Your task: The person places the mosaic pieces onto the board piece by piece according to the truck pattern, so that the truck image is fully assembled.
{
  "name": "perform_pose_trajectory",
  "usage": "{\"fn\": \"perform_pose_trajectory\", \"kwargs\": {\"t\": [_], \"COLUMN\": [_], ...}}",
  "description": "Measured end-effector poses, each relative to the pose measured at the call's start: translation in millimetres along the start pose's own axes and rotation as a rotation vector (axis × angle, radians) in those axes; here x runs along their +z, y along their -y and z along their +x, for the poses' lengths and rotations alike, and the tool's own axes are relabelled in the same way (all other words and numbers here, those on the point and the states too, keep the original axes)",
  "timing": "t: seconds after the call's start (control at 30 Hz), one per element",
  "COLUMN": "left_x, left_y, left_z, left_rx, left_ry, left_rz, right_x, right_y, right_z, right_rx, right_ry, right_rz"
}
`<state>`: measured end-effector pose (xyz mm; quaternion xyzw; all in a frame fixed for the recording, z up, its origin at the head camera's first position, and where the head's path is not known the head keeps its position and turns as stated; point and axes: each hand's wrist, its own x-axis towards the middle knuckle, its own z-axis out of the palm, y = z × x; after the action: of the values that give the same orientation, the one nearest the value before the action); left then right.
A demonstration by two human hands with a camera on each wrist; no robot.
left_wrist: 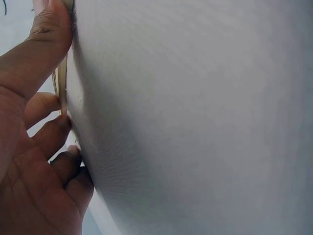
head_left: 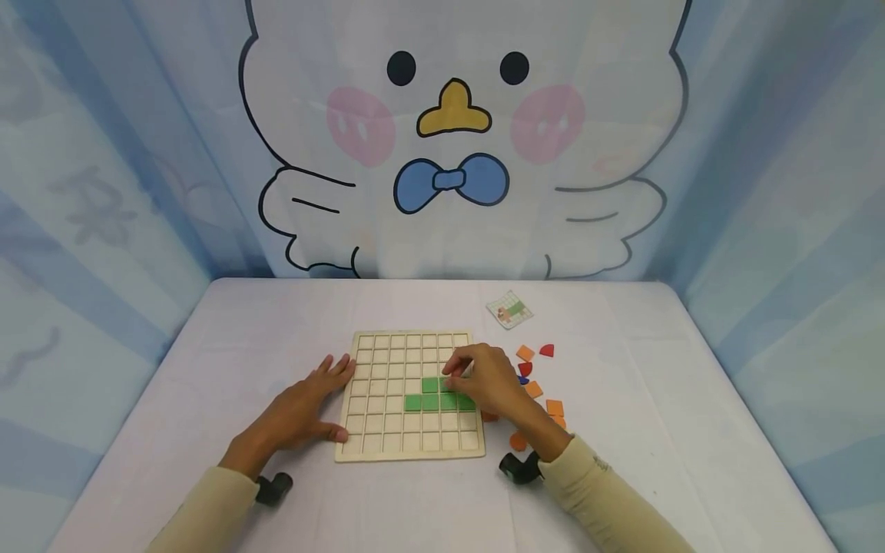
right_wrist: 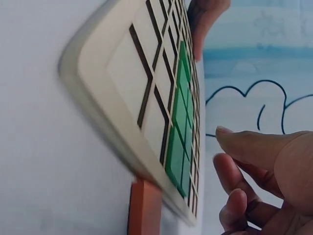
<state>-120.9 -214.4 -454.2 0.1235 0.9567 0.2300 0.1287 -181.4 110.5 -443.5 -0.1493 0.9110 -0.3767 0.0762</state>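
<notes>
A wooden grid board (head_left: 387, 453) lies on the table with several green square tiles (head_left: 430, 402) in its cells, in two adjoining rows right of centre. My left hand (head_left: 297, 407) rests along the board's left edge, fingers spread and thumb at the near left corner. In the left wrist view, the thumb (left_wrist: 49, 29) and fingertips touch the board's side. Above the green tiles hovers my right hand (head_left: 487, 380), fingers loosely bent. Its thumb (right_wrist: 249, 144) and fingertips show nothing between them in the right wrist view. Part of the tile rows is hidden under this hand.
Right of the board lie loose orange squares (head_left: 555, 408), red pieces (head_left: 547, 350) and an orange round piece (head_left: 518, 441), some hidden by the right forearm. A small picture card (head_left: 510, 309) lies behind them. A printed curtain (head_left: 449, 230) stands at the table's back.
</notes>
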Motion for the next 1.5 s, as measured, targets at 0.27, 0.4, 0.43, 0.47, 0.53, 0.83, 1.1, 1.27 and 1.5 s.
{"fn": "perform_pose_trajectory", "kwargs": {"t": [0.27, 0.4, 0.43, 0.47, 0.53, 0.83, 1.1, 1.27, 1.5], "left_x": [-1.7, -1.0, -0.7, -0.4, 0.2, 0.8, -0.1, -0.1, -0.6], "left_y": [-0.8, -0.1, 0.2, 0.5, 1.4, 2.9, 1.2, 0.2, -1.6], "left_z": [0.4, 0.3, 0.3, 0.3, 0.3, 1.4, 0.3, -0.1, -0.5], "left_rx": [-0.005, -0.001, 0.001, 0.005, 0.011, 0.014, 0.005, 0.003, 0.000], "left_ry": [0.005, 0.003, 0.002, 0.000, -0.002, 0.001, 0.007, 0.005, 0.006], "left_rz": [0.008, 0.007, 0.006, 0.006, 0.009, 0.013, 0.006, 0.002, 0.018], "right_x": [-28, -40, -43, -46, -51, -69, -80, -85, -88], "right_y": [-19, -32, -35, -37, -42, -60, -75, -82, -88], "right_z": [-9, -14, -16, -18, -23, -49, -71, -81, -92], "right_rx": [0.040, 0.043, 0.041, 0.045, 0.063, 0.158, 0.161, 0.146, 0.134], "right_ry": [-0.064, -0.089, -0.094, -0.100, -0.107, -0.128, -0.089, -0.045, 0.034], "right_rz": [-0.016, -0.052, -0.054, -0.059, -0.060, -0.075, -0.081, -0.097, -0.096]}}
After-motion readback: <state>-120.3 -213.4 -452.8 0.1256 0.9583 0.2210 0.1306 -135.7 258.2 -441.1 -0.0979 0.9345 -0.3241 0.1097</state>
